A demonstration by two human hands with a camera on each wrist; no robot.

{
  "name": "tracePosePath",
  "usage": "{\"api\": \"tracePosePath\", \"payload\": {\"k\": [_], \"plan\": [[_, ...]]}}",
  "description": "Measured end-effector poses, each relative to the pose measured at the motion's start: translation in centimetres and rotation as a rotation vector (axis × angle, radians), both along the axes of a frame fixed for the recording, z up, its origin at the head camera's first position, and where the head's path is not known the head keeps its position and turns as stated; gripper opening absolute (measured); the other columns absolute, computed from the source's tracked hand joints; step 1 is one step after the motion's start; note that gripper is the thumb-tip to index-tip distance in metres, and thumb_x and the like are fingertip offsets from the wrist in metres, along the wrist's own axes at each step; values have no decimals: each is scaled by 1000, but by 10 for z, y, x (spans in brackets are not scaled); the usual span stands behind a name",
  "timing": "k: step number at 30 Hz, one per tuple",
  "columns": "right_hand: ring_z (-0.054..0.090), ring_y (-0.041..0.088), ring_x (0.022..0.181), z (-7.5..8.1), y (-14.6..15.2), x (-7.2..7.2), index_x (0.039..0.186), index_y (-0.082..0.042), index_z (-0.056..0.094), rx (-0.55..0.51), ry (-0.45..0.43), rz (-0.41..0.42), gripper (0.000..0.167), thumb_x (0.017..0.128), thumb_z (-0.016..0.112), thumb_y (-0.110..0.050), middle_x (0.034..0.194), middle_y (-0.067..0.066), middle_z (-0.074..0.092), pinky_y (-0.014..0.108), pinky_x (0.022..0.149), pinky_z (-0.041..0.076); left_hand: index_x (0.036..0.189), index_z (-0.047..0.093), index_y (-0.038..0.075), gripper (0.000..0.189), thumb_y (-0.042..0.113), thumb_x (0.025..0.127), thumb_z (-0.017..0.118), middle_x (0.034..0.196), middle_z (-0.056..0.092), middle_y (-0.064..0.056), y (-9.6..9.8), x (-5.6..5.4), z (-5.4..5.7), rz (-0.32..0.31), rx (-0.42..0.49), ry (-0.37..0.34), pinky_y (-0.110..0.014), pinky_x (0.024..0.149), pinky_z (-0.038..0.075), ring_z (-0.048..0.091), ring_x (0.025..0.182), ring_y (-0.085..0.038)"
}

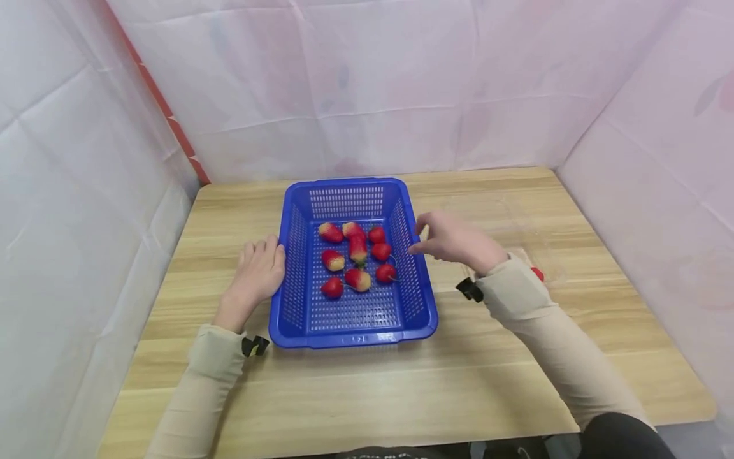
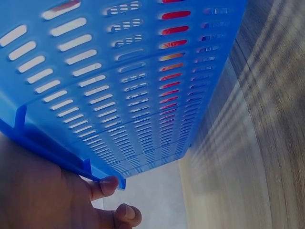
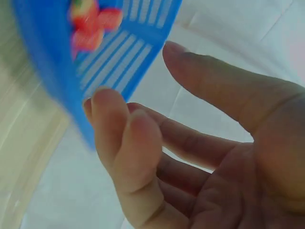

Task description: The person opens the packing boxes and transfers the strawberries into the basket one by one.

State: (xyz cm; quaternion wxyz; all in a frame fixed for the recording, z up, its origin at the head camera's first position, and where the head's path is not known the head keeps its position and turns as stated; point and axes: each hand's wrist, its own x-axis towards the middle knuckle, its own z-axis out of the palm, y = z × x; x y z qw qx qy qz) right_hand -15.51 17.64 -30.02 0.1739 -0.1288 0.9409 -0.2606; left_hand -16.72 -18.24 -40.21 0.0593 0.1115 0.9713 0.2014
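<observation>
A blue plastic basket [image 1: 352, 340] with slotted walls stands on the wooden table. Inside lie several red strawberries [image 1: 358, 279], some with pale yellow ends and some smaller, all-red ones with thin stems. At the basket's left side my left hand [image 1: 256, 271] grips the rim, back of the hand upward; fingertips show curled close under the rim in the left wrist view. My right hand [image 1: 455, 241] hovers at the right rim, thumb and fingers apart with nothing between them. In the right wrist view, its bent fingers [image 3: 138, 148] overlap the basket's edge.
A clear plastic container [image 1: 504, 210] lies on the table at the right, partly hidden by my right forearm. A small red piece [image 1: 537, 274] shows beside the right sleeve. Pale cloth walls [image 1: 367, 83] enclose the table [image 1: 355, 395] at the back and both sides.
</observation>
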Motion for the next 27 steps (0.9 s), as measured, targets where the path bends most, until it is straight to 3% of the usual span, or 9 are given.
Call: {"api": "tracePosePath", "payload": {"k": [8,13,19,24,27], "plan": [[64,24,61,-9,78,4,109,16,57,70,16,-93,35,90,69,-11,75,18,65,38,57,52,109,39,6,38,34,106,13,96,43,-15,0,0,-1,-1,-12,6,-49,84,27,33,92,-35],[64,24,60,-24,115,7,106,19,58,102,-18,-120,32,90,67,-7,84,24,65,40,59,53,108,39,6,38,34,107,14,96,43,-15,0,0,-1,3,-2,3,-49,83,27,33,92,-35],[65,26,57,-47,138,10,100,18,61,143,-6,-131,31,83,72,-5,91,30,64,39,59,53,108,39,6,38,33,107,14,95,44,-16,0,2,-1,6,-2,2,-48,83,27,33,91,-35],[63,33,72,-63,150,12,94,15,64,193,51,-138,29,74,75,-4,95,32,63,51,74,50,109,40,6,38,33,107,14,95,44,-15,1,1,-1,2,1,9,-47,82,27,33,91,-35],[61,31,70,-70,154,14,96,15,64,197,24,-154,32,72,75,-2,86,26,66,52,74,49,109,39,6,38,33,107,14,95,43,-15,1,1,-1,2,-1,7,-47,82,26,33,90,-34]]}}
